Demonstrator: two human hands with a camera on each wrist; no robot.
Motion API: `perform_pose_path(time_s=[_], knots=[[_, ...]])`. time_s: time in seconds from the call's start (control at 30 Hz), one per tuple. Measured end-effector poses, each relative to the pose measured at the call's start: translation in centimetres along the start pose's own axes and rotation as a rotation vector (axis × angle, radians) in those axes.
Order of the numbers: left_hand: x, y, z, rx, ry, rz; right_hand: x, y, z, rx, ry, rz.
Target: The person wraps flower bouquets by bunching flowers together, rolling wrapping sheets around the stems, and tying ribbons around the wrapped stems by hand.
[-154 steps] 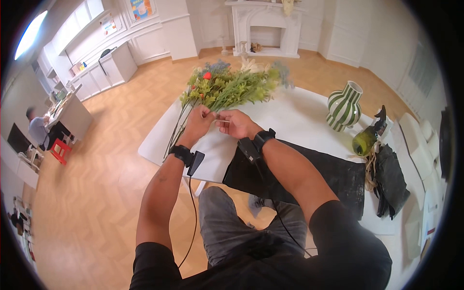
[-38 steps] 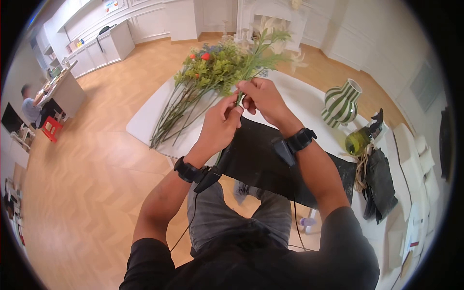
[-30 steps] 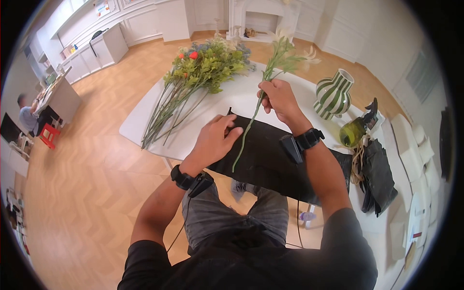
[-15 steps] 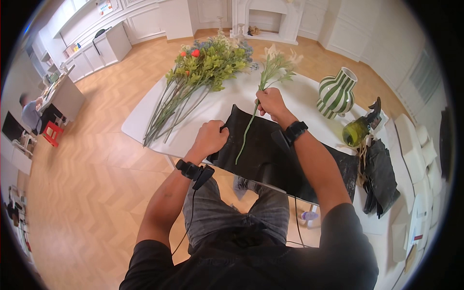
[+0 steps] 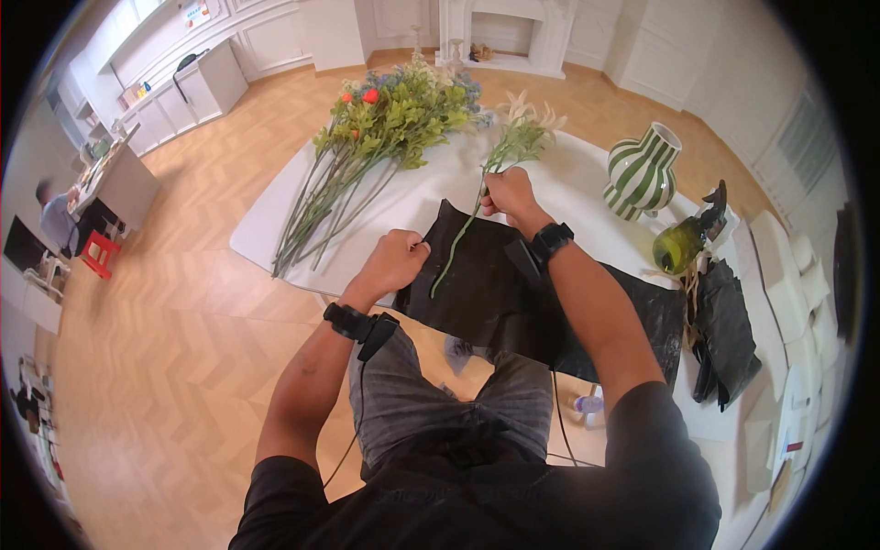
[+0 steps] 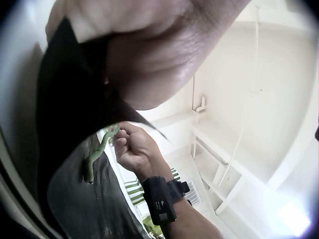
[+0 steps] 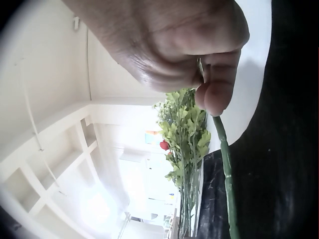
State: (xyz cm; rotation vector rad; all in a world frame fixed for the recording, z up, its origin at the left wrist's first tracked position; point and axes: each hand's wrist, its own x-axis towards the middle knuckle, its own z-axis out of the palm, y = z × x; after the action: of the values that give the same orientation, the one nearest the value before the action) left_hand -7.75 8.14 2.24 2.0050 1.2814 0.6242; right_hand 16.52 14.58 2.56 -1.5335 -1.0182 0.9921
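In the head view, the right hand pinches the green stem of a pale lily spray; the stem's lower end lies over a black sheet. The left hand grips the sheet's left edge, and in the left wrist view a black fold rises beside that palm. From the right wrist view, thumb and fingertip close on the stem. Left of the hands lies a bunch of flowers with red blooms, its long stems towards the table's left edge.
On the white table, a green-and-white striped vase stands at the right. Beside it lie a green glass vessel and dark folded material. A person sits near a red stool at far left.
The lily spray has come away from the bunch, and the right hand has lowered it leftwards over the sheet. The left hand let go of the stem and took the sheet's edge.
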Motion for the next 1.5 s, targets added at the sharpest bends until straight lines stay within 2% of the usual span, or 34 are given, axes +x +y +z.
perform_pose_path(time_s=[0.07, 0.13, 0.27, 0.37, 0.43, 0.57, 0.63, 0.73, 0.87, 1.07, 1.13, 1.23, 1.37, 1.47, 1.5], knots=[[0.2, -0.1, 0.1, -0.028, -0.033, -0.019, -0.1, -0.4, 0.0, -0.019, -0.016, -0.005], [0.4, -0.4, 0.0, 0.013, -0.018, 0.089, -0.2, -0.5, 0.0, -0.071, 0.012, -0.012], [0.4, -0.6, 1.0, -0.13, 0.011, 0.061, -1.2, -0.2, -0.4, -0.118, 0.004, 0.044], [0.5, 0.0, 1.2, -0.06, -0.016, 0.044, -1.8, -0.7, -0.7, -0.139, 0.019, 0.014], [0.6, 0.2, 0.8, -0.016, 0.037, 0.087, -1.6, -1.3, -0.6, -0.115, 0.003, -0.021], [0.5, 0.1, 0.1, -0.06, -0.002, 0.061, -2.0, -1.5, 0.0, -0.086, -0.014, -0.01], [0.6, 0.2, -0.2, -0.041, -0.095, 0.001, -2.4, -0.9, 0.6, -0.118, 0.061, -0.038], [0.6, 0.1, -0.6, 0.132, -0.091, 0.087, -2.4, -0.1, 0.9, -0.149, 0.099, -0.023], [-0.1, -0.4, -0.9, 0.176, -0.094, 0.07, -2.1, -0.3, 0.9, -0.186, 0.115, -0.051], [-0.6, -1.0, -0.5, 0.081, -0.048, 0.088, -1.6, -0.5, 0.4, -0.315, 0.071, -0.113], [-1.0, -0.8, -0.5, 0.122, -0.03, 0.1, -1.9, 0.0, 0.4, -0.479, 0.07, -0.13], [-1.3, -0.4, -0.3, 0.153, -0.008, 0.127, -1.7, -0.2, 0.5, -0.491, 0.027, -0.111], [-1.8, 0.1, -0.1, 0.099, 0.015, 0.084, -1.8, -0.6, 0.3, -0.491, 0.015, -0.125], [-1.8, 0.0, 0.1, 0.089, 0.065, 0.144, -1.0, 0.2, 0.4, -0.552, 0.069, -0.15], [-1.9, 0.1, 0.1, 0.083, 0.065, 0.133, -0.3, 0.8, 0.6, -0.62, 0.138, -0.232]])
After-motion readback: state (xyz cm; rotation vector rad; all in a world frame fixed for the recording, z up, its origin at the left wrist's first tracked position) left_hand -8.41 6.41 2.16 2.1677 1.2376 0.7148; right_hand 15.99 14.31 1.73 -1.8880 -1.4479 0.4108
